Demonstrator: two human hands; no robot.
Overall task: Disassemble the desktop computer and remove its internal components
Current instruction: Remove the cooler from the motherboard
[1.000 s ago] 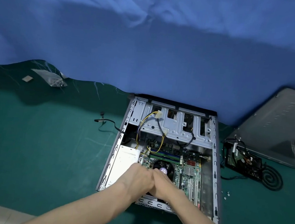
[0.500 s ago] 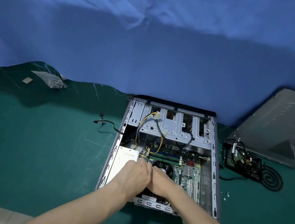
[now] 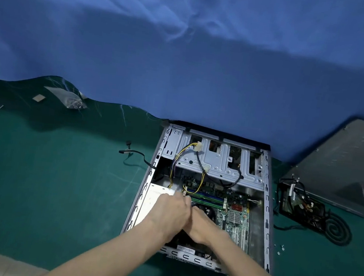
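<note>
Nothing is legible; the barcode sticker [image 3: 185, 249] on the computer case [image 3: 267, 208] is too small.

Case [image 3: 266, 208]: I saw bare grey sheet metal, matt, punched with slots.
Drive cage [image 3: 214, 164]: pale metal, smooth, with a dull sheen.
Circuit board [image 3: 237, 222]: green, looked faintly glossy to me.
Loose cable [image 3: 133, 152]: black plastic sheath, smooth.
Side panel [image 3: 345, 162]: grey metal, matt, finely speckled.
Cloth [image 3: 186, 58]: blue fabric, soft, wrinkled, matt.
Mat [image 3: 56, 179]: green, matt, smooth but scratched pale.
Bag [image 3: 71, 99]: clear plastic, glossy and crinkled, as far as I could tell.
</note>
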